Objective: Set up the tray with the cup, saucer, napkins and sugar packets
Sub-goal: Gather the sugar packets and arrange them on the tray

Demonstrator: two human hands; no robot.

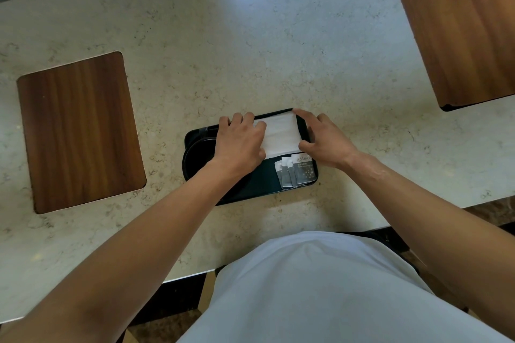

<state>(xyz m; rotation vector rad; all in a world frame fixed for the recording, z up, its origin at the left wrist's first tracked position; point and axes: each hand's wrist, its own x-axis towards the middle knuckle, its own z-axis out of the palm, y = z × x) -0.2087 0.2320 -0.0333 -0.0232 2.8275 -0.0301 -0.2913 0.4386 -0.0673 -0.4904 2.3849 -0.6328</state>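
Pressing flat, the left hand (241,139) lies spread on the white napkins (281,133), while the right hand (324,142) pinches their right edge between thumb and forefinger. These napkins, in the upper right part of the dark tray (250,186) at the frame's middle, look soft, light and easily creased; holding them by the edges seems safest. Sugar packets (296,171) lie just below them, and the saucer (195,157) is left.
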